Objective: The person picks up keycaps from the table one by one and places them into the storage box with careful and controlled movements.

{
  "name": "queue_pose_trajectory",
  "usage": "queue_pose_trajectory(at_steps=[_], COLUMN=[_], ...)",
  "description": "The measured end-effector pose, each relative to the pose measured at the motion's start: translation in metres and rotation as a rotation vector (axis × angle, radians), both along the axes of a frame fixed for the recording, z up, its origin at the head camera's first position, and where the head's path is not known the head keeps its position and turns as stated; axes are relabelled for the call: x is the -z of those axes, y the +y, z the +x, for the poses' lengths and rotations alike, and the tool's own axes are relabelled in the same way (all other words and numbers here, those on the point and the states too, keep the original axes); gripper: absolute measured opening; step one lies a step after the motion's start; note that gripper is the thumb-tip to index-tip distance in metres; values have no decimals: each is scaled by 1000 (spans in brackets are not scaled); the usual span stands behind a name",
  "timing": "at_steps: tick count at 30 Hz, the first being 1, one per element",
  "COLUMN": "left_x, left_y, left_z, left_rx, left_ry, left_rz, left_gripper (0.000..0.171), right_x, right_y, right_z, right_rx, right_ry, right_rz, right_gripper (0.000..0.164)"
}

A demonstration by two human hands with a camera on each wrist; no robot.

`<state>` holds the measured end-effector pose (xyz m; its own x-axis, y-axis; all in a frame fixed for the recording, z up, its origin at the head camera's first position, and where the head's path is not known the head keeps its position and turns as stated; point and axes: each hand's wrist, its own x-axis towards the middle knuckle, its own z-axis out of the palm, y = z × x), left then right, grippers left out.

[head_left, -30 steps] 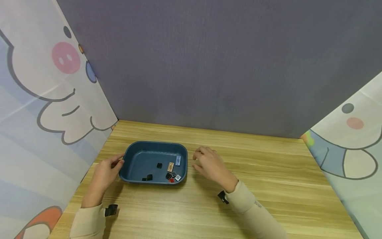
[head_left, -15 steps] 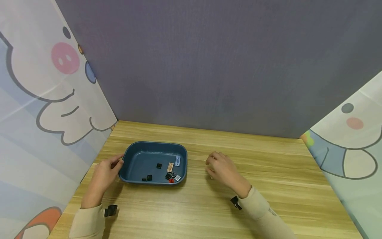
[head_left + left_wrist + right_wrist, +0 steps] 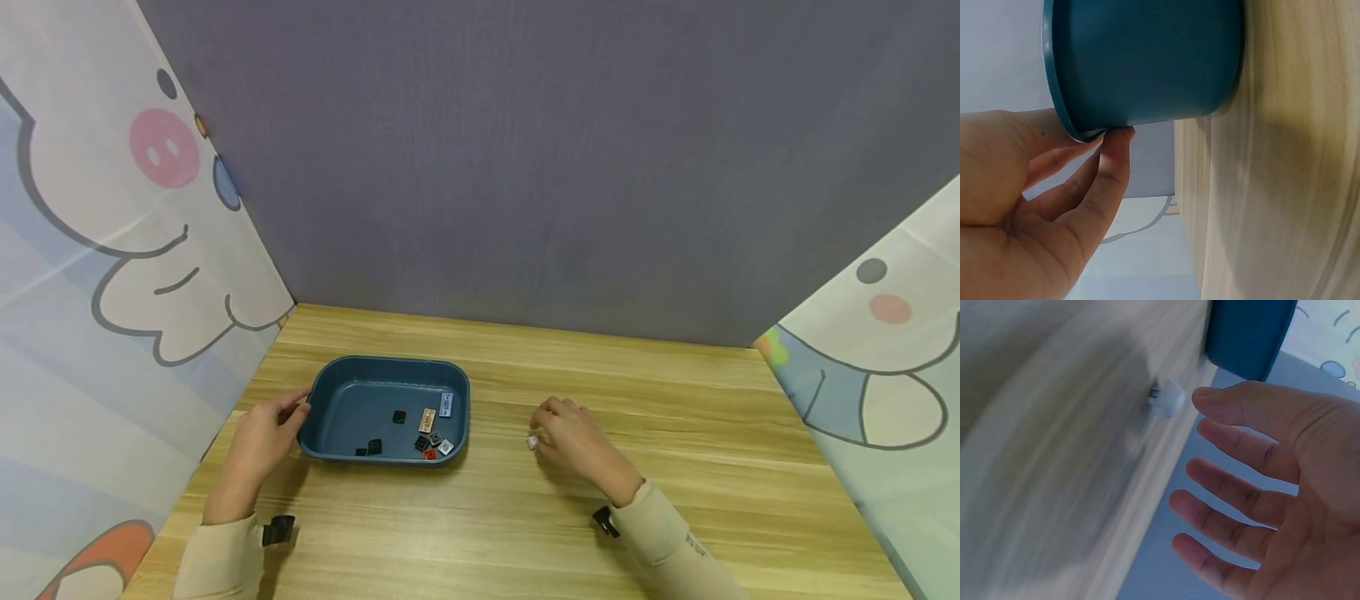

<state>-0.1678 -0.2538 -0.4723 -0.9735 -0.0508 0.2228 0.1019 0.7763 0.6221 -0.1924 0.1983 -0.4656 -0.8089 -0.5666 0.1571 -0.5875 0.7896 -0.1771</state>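
My left hand (image 3: 264, 437) grips the left end of a dark blue rectangular tub (image 3: 390, 361); in the left wrist view its fingertips (image 3: 1119, 140) press just under the rim. A small white piece (image 3: 532, 442) lies on the table right of the tub. Above and beside it is my right hand (image 3: 576, 437), fingers loosely bent and spread, holding nothing. From the right wrist, the white piece (image 3: 1168, 399) looks blurred, with dark bits at one side, and stands apart from the thumb tip. Its exact kind is unclear.
Inside the tub lie several small square pieces, among them a black one (image 3: 399, 417), a red one (image 3: 430, 454) and a white one (image 3: 446, 447). An orange-tan rectangle (image 3: 427, 421) and a light blue rectangle (image 3: 446, 405) lie there too. A grey panel (image 3: 525, 167) rises behind the wooden table (image 3: 675, 417).
My right hand has moved right, away from the tub, and slightly towards me. The white piece has come into view beside its fingers. The left hand and tub have stayed almost still.
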Motion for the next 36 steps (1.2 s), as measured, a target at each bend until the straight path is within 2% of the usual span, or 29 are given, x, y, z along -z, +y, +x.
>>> queue_pose_trajectory(at_steps=[3,14,22,31,36], left_x=[0,0,1,1,0], left_y=[0,0,-1,0,0], left_z=[0,-1,-1,-1,0], left_rx=[2,7,8,6,6], left_ry=[-12,13,17,-10,-19], left_rz=[2,-2,-10,2,7], left_gripper=[31,30,31,32,32], right_x=[5,15,16,18,15], right_y=[2,4,4,4,2], right_z=[0,0,-1,-2,-3], right_rx=[2,-6,2,3,5], right_ry=[7,21,4,14,23], right_rz=[13,51,37,34,8], right_gripper=[20,18,16,13,14])
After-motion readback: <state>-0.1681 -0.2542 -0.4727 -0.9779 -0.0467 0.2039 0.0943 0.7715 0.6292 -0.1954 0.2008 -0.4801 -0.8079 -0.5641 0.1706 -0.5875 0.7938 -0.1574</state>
